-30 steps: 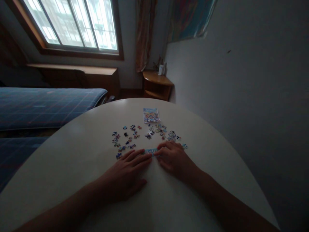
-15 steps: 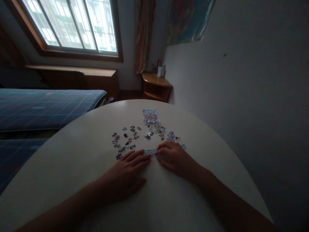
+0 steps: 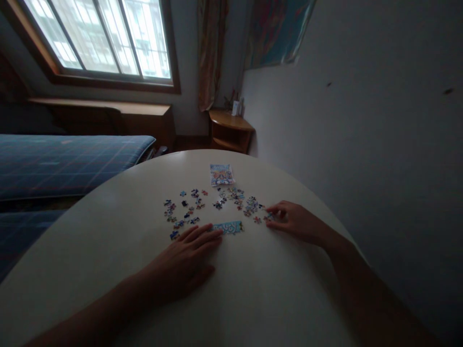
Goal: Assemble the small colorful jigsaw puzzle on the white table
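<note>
My left hand lies flat with fingers stretched, its fingertips on the left end of a joined strip of jigsaw puzzle. The strip is light blue with pale lettering, partly covered by those fingers. Off to the right, my right hand reaches to the edge of the loose pieces, thumb and fingers apart around a small jigsaw piece. A reddish piece lies just left of it. Several loose pieces form a right-hand cluster and a left-hand cluster.
A printed picture packet lies behind the pieces on the round white table. Beyond the table are a plaid mattress on the left and a wooden corner shelf. A wall runs along the right.
My right hand has left the strip and moved right to the loose pieces, uncovering the strip's right end. My left hand stays on the strip. The view has shifted slightly.
</note>
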`<state>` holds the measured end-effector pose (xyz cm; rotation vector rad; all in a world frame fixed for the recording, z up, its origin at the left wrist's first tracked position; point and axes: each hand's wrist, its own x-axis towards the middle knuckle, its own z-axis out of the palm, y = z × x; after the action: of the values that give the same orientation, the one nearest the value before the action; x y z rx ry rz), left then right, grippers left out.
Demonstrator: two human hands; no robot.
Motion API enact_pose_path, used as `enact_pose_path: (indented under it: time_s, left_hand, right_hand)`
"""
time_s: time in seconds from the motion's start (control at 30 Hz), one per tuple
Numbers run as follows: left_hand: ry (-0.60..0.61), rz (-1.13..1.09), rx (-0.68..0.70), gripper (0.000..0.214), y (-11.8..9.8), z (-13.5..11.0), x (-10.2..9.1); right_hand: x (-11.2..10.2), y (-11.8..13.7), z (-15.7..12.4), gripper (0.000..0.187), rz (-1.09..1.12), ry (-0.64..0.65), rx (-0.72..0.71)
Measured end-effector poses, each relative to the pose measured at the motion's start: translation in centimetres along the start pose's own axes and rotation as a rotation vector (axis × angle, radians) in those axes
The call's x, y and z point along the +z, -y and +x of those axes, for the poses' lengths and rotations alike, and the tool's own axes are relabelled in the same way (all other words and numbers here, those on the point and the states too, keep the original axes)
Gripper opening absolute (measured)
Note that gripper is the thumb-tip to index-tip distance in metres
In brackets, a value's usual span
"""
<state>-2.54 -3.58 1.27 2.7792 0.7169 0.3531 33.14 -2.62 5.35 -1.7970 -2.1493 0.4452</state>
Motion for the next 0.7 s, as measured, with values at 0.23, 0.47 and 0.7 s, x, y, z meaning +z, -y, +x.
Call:
enact_pose_path:
  time_s: [0.23,0.47,0.7]
  left_hand:
    - [-0.015,0.005,0.002,0.056,0.1,-0.1,0.2]
    - [-0.023,0.004,0.002,0.053,-0.1,0.0,0.0]
    - [-0.1,-0.031,-0.059,0.052,-0.2,0.0,0.2]
  right_hand:
    - [-0.2,-0.7,-0.2,0.025,-0.002,0.001,0.032]
    - [-0.1,-0.3,0.0,0.016,-0.067,-0.026,0.032]
    - [-0.2,0.5,0.3,0.02,-0.287,-0.113,0.053]
